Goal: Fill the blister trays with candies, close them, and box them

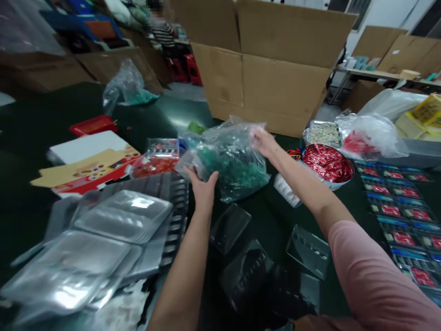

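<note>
A clear plastic bag (237, 168) with small green pieces inside lies in front of me on the dark table. My right hand (263, 141) pinches the upper right edge of this bag. On its near left side is my left hand (203, 188), thumb and fingers spread. Its fingertips meet a clear plastic piece (193, 164) beside the bag; I cannot tell whether they touch it or the bag film. Several clear moulded trays (246, 273) lie loose on the table between my forearms.
Stacked clear plastic trays (103, 248) cover the near left, with printed cards (89, 170) and a red tray (93, 125) beyond. A bowl of red packets (327, 163) stands right, near rows of filled packs (392, 209). A tall cardboard box (275, 87) blocks the far side. A person (163, 32) is behind.
</note>
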### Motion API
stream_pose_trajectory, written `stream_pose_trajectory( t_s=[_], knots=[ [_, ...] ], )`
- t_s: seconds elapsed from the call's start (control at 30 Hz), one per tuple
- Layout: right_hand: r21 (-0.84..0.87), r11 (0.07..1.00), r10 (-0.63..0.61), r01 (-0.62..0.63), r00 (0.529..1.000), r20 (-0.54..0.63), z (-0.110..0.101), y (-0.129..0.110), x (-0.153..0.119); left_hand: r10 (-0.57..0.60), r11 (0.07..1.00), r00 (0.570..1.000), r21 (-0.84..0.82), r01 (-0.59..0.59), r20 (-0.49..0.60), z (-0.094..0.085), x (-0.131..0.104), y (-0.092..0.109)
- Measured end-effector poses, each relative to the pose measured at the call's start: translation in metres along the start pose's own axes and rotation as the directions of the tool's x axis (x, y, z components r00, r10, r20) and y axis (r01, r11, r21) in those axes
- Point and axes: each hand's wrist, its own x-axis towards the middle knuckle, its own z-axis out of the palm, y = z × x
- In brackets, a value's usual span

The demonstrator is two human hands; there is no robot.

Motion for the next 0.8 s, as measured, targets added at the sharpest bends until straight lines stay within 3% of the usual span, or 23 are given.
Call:
stream_pose_trajectory(
  t_s=[0.1, 0.17, 0.2, 0.27, 0.33, 0.4, 0.43, 0.6, 0.8],
  knots=[
    [0.038, 0.997, 0.065, -0.071, 0.986, 0.157, -0.003, 0.023, -0.014, 0.043, 0.99, 0.999, 0.137, -0.041, -0.014, 0.007, 0.012, -0.011],
    [-0.087, 0.994, 0.094, -0.073, 0.956, 0.277, -0.026, 0.028, -0.014, 0.08, 0.962, 0.997, 0.262, -0.076, -0.006, 0.007, 0.011, -0.014],
    [-0.197, 0.978, 0.118, -0.063, 0.952, 0.283, -0.042, 0.029, -0.012, 0.091, 0.945, 0.996, 0.314, -0.09, 0.011, 0.007, 0.01, -0.014],
    [-0.543, 0.836, 0.189, -0.083, 0.971, 0.143, -0.077, 0.032, -0.005, 0.107, 0.915, 0.992, 0.384, -0.122, 0.061, 0.006, 0.004, -0.014],
    [-0.823, 0.537, 0.23, -0.188, 0.971, -0.071, -0.109, 0.038, 0.002, 0.131, 0.894, 0.986, 0.418, -0.161, 0.098, 0.006, -0.003, -0.013],
    [-0.923, 0.274, 0.279, -0.272, 0.94, -0.194, -0.132, 0.048, 0.01, 0.155, 0.879, 0.981, 0.436, -0.192, 0.12, 0.009, -0.009, -0.012],
    [-0.937, 0.2, 0.324, -0.286, 0.922, -0.212, -0.14, 0.056, 0.013, 0.159, 0.872, 0.979, 0.447, -0.199, 0.126, 0.011, -0.011, -0.012],
    [-0.97, -0.04, 0.506, -0.24, 0.832, -0.227, -0.155, 0.096, 0.02, 0.143, 0.85, 0.977, 0.487, -0.202, 0.157, 0.019, -0.016, -0.011],
    [-0.986, -0.109, 0.508, -0.128, 0.846, -0.166, -0.151, 0.113, 0.021, 0.138, 0.857, 0.977, 0.475, -0.199, 0.16, 0.02, -0.02, -0.013]
  ],
)
